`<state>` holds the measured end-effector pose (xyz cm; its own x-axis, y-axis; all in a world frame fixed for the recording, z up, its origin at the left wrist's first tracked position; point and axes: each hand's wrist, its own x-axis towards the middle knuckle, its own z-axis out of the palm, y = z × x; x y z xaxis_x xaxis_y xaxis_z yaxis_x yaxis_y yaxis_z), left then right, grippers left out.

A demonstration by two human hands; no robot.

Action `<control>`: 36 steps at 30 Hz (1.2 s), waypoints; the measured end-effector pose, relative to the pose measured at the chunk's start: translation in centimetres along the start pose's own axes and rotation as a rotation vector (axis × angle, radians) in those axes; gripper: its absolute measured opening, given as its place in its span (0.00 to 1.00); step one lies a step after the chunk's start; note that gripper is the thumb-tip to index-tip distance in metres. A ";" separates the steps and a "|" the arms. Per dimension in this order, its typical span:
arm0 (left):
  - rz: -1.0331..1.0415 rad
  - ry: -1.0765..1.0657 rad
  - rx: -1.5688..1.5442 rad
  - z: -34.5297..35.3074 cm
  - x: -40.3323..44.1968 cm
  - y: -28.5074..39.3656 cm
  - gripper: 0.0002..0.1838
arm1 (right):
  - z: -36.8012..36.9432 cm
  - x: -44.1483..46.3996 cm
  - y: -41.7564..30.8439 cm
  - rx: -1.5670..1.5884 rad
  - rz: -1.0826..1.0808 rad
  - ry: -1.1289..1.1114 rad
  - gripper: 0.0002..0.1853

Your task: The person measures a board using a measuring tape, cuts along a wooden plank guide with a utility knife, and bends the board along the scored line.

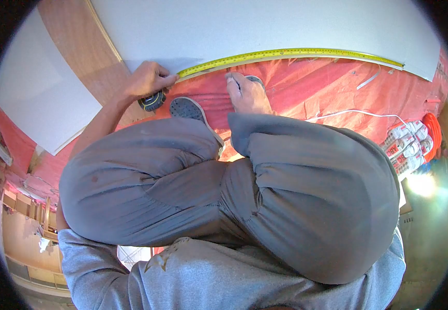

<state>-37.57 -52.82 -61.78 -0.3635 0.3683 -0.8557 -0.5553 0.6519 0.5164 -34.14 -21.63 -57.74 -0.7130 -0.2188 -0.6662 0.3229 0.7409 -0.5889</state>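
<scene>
A yellow tape measure blade [281,53] lies along the near edge of a large white board [265,26], its far tip by the board's right corner. My left hand [150,80] is closed at the left end of the blade, thumb and finger pinching it. The black and yellow tape case [152,101] sits just beneath that hand. My right hand [249,94] is closed, fingers curled together, a little below the blade and apart from it. Whatever its fingertips may hold is too small to make out.
Red sheeting [296,88] covers the floor below the board. A brown wood panel [74,46] and another white panel [38,88] lie at left. A white cable [348,111] runs toward printed packages [407,144] and an orange coil [433,135] at right. My shoe [187,107] is between my hands.
</scene>
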 end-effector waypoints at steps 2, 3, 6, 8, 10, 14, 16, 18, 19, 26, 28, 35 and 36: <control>0.003 0.001 -0.015 0.2 0.1 -0.3 0.26 | 0.1 -0.1 -0.2 0.024 0.032 0.038 0.20; 0.005 -0.003 -0.020 0.1 0.1 -0.3 0.26 | 0.1 -0.1 -0.2 0.024 0.032 0.040 0.20; 0.012 -0.004 -0.020 0.1 0.0 0.0 0.26 | 0.2 0.0 0.3 -0.013 0.003 0.032 0.20; 0.015 -0.001 -0.015 0.1 0.0 0.1 0.26 | -0.2 0.0 -0.2 0.016 0.029 0.051 0.20; -0.004 -0.012 -0.018 0.2 0.1 -0.1 0.27 | -0.9 0.6 -1.0 0.011 0.041 0.030 0.20; -0.034 -0.009 0.020 0.1 0.1 0.4 0.27 | -1.4 2.0 -1.9 0.007 0.115 -0.077 0.21; -0.055 -0.012 0.039 0.2 0.1 0.3 0.27 | -1.4 2.5 -2.2 0.024 0.157 -0.108 0.21; -0.053 -0.014 0.043 0.2 0.2 0.3 0.27 | -1.3 2.6 -2.4 0.039 0.201 -0.141 0.22; -0.051 -0.017 0.046 0.2 0.2 0.3 0.27 | -1.3 2.6 -2.4 0.014 0.193 -0.129 0.22; -0.045 -0.019 0.079 0.0 0.2 0.5 0.27 | -0.7 2.6 -1.5 0.015 0.174 -0.085 0.22; -0.032 -0.019 0.060 0.1 0.4 0.2 0.26 | -0.8 2.6 -1.5 0.009 0.171 -0.091 0.22; -0.041 -0.019 0.029 0.2 0.2 0.4 0.26 | -0.6 2.5 -1.4 -0.040 0.138 -0.076 0.22; -0.039 -0.020 0.040 0.2 0.2 0.4 0.26 | -0.5 2.5 -1.4 -0.040 0.138 -0.077 0.22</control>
<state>-37.75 -52.31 -61.77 -0.3264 0.3551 -0.8760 -0.5386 0.6918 0.4810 -36.72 -22.90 -58.35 -0.6135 -0.1601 -0.7733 0.3882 0.7916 -0.4719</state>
